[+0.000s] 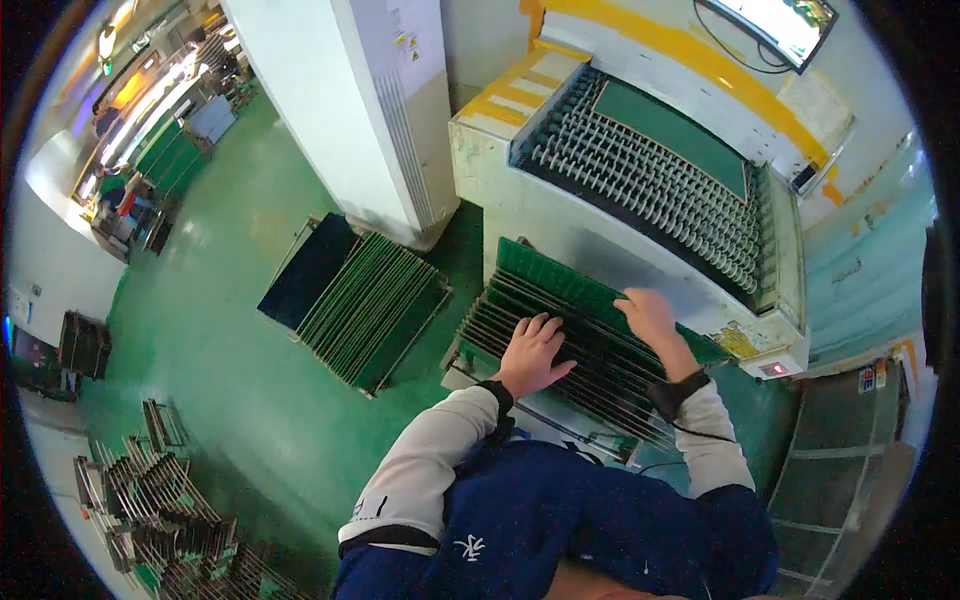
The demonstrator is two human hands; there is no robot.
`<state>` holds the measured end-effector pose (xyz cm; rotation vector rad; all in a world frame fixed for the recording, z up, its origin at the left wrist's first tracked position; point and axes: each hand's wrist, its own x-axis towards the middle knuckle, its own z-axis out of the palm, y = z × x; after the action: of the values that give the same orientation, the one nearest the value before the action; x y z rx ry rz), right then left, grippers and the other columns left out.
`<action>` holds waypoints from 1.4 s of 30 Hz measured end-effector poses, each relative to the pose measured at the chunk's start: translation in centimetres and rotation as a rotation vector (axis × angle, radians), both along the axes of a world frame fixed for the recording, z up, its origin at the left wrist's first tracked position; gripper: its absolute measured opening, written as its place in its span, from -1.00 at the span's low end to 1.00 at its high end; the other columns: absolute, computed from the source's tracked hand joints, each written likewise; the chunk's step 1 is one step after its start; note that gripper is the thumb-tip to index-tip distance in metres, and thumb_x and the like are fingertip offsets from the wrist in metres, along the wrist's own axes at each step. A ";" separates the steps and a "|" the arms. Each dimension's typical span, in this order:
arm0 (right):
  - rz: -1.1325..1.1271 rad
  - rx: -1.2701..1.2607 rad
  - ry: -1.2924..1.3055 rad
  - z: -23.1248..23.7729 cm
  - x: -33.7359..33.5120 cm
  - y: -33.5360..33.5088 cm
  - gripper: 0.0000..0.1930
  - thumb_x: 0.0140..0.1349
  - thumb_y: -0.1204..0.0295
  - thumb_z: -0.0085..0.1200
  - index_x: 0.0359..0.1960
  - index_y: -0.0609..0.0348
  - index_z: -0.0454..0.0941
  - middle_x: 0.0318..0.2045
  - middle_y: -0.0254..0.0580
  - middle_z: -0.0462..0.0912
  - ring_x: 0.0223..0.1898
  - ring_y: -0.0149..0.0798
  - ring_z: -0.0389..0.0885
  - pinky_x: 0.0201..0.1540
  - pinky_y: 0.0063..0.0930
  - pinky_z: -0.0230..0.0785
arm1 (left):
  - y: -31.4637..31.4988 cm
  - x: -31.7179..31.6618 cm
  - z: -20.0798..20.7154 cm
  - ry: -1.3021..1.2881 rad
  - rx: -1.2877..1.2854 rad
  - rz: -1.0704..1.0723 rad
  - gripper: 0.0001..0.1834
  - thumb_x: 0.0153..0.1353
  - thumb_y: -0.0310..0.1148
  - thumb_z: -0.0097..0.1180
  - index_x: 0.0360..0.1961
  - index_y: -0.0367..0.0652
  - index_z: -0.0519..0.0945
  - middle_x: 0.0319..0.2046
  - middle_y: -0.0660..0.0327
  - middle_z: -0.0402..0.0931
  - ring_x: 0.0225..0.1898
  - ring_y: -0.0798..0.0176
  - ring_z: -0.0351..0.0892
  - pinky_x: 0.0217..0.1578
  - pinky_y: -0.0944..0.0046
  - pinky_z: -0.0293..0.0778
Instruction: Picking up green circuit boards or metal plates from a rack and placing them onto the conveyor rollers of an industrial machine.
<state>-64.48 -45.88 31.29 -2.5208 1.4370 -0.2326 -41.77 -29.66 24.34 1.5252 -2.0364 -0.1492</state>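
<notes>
- Green boards [605,375] stand on edge in a close row right in front of your torso, held in a low rack [535,410], just this side of the roller machine.
- Your left hand [533,357] lies over the row with its fingers spread and loose, palm down, touching the upper edges of the boards; it grips nothing that you can see.
- Your right hand [650,318] is curled, thumb and fingers closed on the top edge of the rear board [545,275], which rises a little above the others at the far side of the row.
- Beyond your hands, the roller machine [600,245] shows its ranks of pale rollers [640,170], with a single flat green panel [672,135] lying on their far part.
- Left of your rack, a second rack [375,308] full of upright green boards stands apart on the green floor [235,340], near the foot of a tall white cabinet [385,110].
- Farther to your lower left, metal racks [165,500] crowd together.
- Above the machine hangs a lit monitor [785,32].
</notes>
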 end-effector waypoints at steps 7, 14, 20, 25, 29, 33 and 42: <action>-0.131 -0.151 -0.287 15.2 -7.0 -1.6 -0.74 0.26 0.29 0.30 -0.26 0.29 0.67 -0.51 0.04 0.59 -0.46 -0.18 0.55 -0.30 -0.25 0.41 | -0.1 0.4 -0.3 -0.014 0.023 0.002 -0.36 0.22 0.13 0.30 0.04 -0.26 0.67 0.29 0.04 0.43 0.35 -0.15 0.31 0.34 -0.20 0.22; -0.424 -0.099 -1.075 16.7 -13.8 -4.5 -0.71 0.47 0.31 0.18 0.08 0.22 0.66 -0.08 -0.26 0.76 -0.10 -0.31 0.68 -0.02 -0.39 0.54 | -0.1 0.3 -0.2 0.016 0.010 -0.010 -0.41 0.18 0.07 0.35 -0.02 -0.26 0.65 0.27 0.01 0.44 0.35 -0.18 0.32 0.32 -0.22 0.25; -0.295 0.605 -1.714 6.6 -13.9 -7.8 -0.59 0.38 0.53 0.15 0.25 0.16 0.49 0.17 -0.09 0.63 0.17 -0.01 0.59 0.21 -0.04 0.47 | -0.3 0.1 -0.2 -0.015 0.020 -0.017 -0.40 0.23 0.10 0.30 0.02 -0.23 0.66 0.29 0.03 0.42 0.35 -0.18 0.31 0.30 -0.20 0.25; -0.446 0.803 -1.876 0.5 -10.5 -7.2 -0.77 0.34 0.55 0.20 0.00 0.15 0.54 -0.03 -0.14 0.66 -0.06 -0.09 0.61 0.12 -0.07 0.51 | -0.5 -0.3 0.4 -0.048 0.081 -0.015 -0.37 0.23 0.14 0.28 0.05 -0.22 0.66 0.31 0.05 0.41 0.36 -0.17 0.30 0.32 -0.20 0.23; -0.614 0.872 -1.970 -2.5 -6.3 -6.3 -0.84 0.35 0.51 0.25 -0.12 0.17 0.51 -0.18 -0.15 0.62 -0.11 -0.11 0.59 0.10 -0.11 0.53 | -0.4 -0.1 0.7 -0.059 0.076 0.013 -0.40 0.21 0.12 0.29 0.00 -0.21 0.66 0.29 0.07 0.44 0.36 -0.13 0.31 0.33 -0.17 0.22; -0.769 1.009 -1.986 -4.5 -4.6 -6.2 -0.81 0.39 0.42 0.25 -0.13 0.21 0.50 -0.18 -0.09 0.64 -0.13 -0.11 0.60 -0.08 -0.19 0.60 | -0.5 -0.3 0.6 -0.063 0.095 0.014 -0.41 0.22 0.13 0.29 0.01 -0.19 0.67 0.30 0.08 0.43 0.37 -0.13 0.31 0.35 -0.17 0.20; -0.629 1.142 -1.769 -5.9 -3.6 -8.2 -0.73 0.39 0.23 0.29 -0.14 0.14 0.55 -0.28 -0.07 0.70 -0.30 -0.18 0.66 -0.27 -0.23 0.55 | -0.7 -0.5 0.6 -0.087 0.094 0.018 -0.38 0.20 0.14 0.32 0.02 -0.20 0.68 0.30 0.08 0.44 0.37 -0.12 0.32 0.35 -0.21 0.21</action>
<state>-68.12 -54.05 25.42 -0.3364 0.8561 -0.9831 -42.23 -30.34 24.95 1.6332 -2.1086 -0.1762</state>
